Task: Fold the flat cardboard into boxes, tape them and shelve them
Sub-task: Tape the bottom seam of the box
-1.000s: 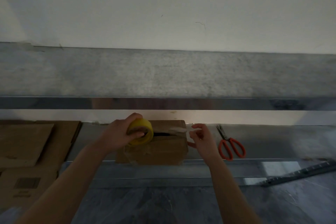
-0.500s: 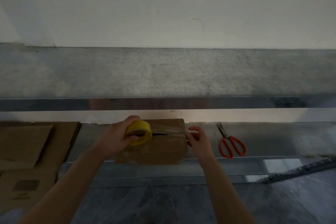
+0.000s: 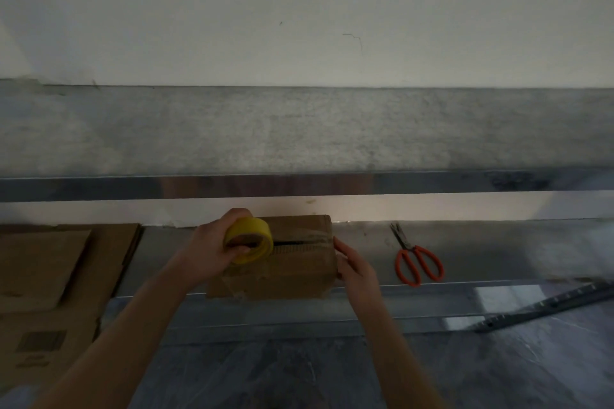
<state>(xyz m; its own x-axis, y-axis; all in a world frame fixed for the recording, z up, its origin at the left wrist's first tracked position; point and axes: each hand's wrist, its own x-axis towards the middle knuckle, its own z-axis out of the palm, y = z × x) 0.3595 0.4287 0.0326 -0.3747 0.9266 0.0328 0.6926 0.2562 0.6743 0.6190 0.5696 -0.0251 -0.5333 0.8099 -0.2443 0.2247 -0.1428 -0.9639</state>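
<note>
Just now the tape went down. A second earlier my right hand had been holding the free end up in the air off the box's right corner; by this moment the end was carried down over that corner, so the strip lay across the top seam. I judged the seam close to sealed, with the strip not yet cut from the roll.

Furthest left, the flat cardboard [image 3: 56,269] waited in a loose pile on the same shelf [image 3: 498,249], not yet folded. Next to it my left hand [image 3: 206,252] gripped the yellow tape roll [image 3: 249,241], fingers curled over its rim and thumb underneath, holding it over the left part of the box top, much where it had been. The box [image 3: 292,272] stood in the middle of the lower shelf, at its near edge, under the upper shelf's metal lip. It was plain brown board. A dark slit showed where the top flaps did not quite meet, and a glossy clear strip ran over that slit toward the right edge. More clear tape looked wrinkled on the near face.

My right hand [image 3: 357,267] lay flat against the box's right side with straight fingers, grasping nothing, pressing the tape end on as far as I could tell. Well to its right the orange-handled scissors [image 3: 418,262] lay untouched on the shelf, blades pointing far.
</note>
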